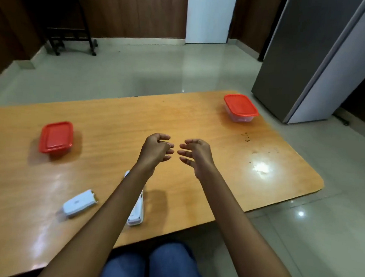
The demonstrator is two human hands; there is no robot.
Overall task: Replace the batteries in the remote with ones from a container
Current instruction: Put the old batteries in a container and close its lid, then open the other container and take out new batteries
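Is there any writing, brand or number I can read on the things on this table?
No text here is legible.
Battery cover: one small grey mark, too blurred to read.
Remote: nothing readable on the part that shows.
Near red lid and far red lid: no lettering visible.

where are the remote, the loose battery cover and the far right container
remote point(138, 211), head view, its visible near end
battery cover point(79, 203), head view, middle of its top
far right container point(240, 105), head view, middle of red lid
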